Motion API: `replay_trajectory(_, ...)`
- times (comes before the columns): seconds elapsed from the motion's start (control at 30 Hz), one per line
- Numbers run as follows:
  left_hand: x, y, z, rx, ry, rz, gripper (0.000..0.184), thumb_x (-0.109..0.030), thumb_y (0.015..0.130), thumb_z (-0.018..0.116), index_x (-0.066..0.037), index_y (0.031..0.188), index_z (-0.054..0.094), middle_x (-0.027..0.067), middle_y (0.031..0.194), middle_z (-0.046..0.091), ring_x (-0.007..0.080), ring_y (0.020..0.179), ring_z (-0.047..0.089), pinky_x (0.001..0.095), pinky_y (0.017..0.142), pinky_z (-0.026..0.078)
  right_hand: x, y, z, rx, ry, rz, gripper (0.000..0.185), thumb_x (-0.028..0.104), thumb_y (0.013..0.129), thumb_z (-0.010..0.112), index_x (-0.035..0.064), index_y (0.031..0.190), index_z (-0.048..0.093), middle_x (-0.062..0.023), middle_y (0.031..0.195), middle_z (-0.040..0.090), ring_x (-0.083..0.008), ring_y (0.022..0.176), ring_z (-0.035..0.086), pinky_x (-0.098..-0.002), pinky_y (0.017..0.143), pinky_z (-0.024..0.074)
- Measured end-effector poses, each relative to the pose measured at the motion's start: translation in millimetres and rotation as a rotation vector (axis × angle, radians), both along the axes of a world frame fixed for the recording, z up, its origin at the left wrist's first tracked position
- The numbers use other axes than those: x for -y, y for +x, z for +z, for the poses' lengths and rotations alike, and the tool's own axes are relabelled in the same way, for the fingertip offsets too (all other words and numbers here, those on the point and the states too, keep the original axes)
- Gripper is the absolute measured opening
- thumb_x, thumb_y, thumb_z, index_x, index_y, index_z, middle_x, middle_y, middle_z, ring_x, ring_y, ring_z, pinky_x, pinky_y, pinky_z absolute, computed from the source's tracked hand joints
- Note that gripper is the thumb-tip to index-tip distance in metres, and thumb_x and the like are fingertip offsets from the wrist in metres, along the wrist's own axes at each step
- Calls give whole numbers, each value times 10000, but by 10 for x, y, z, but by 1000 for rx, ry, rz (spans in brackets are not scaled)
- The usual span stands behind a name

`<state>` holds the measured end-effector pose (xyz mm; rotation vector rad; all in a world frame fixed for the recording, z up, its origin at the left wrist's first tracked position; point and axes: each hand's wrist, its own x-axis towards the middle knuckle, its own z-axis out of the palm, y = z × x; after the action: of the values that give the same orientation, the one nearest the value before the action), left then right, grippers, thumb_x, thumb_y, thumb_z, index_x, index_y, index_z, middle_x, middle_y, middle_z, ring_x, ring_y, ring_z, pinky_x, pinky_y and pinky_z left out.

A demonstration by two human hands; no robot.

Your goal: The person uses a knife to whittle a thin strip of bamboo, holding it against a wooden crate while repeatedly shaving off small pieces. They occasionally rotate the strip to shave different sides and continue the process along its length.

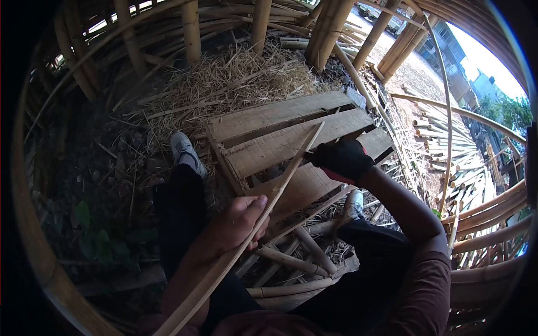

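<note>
A long split bamboo strip (224, 266) runs slantwise from the bottom edge up over a low slatted wooden bench. My left hand (242, 221), bare, is closed around the strip near its middle, thumb on top. My right hand (343, 161) wears a black glove with red on it and is closed beside the strip's upper part. A thin dark piece juts from its fingers against the strip, but what it belongs to is hidden. Beneath the strip's tip lie the planks of the wooden bench (291, 143).
Bamboo shavings (241, 78) are heaped behind the bench. Upright bamboo posts (259, 25) stand beyond them. Cut bamboo poles (462, 162) lie stacked at the right. My shoes (186, 150) flank the bench, and more bamboo pieces (297, 260) lie beneath my legs.
</note>
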<state>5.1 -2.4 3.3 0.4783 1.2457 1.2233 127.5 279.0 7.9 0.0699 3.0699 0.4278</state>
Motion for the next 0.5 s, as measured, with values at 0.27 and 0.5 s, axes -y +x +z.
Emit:
replay_trajectory(0.27, 22, 23, -35, -57, -12, -16, 390, -380, 1051, 384, -45, 886, 498, -11, 540, 445, 56, 381, 385, 206, 398, 381, 166, 81, -3, -7, -197, 118, 211, 363, 968, 532, 253, 1040, 697, -24, 782, 678, -227, 662, 668, -359, 538, 537)
replay_trajectory(0.5, 7, 0, 4, -69, -8, -4, 394, -371, 1052, 378, -53, 855, 502, -9, 543, 449, 58, 381, 386, 205, 398, 380, 259, 115, 86, -86, -67, 76, 176, 344, 929, 581, 208, 920, 691, -13, 793, 676, -229, 673, 674, -354, 558, 540)
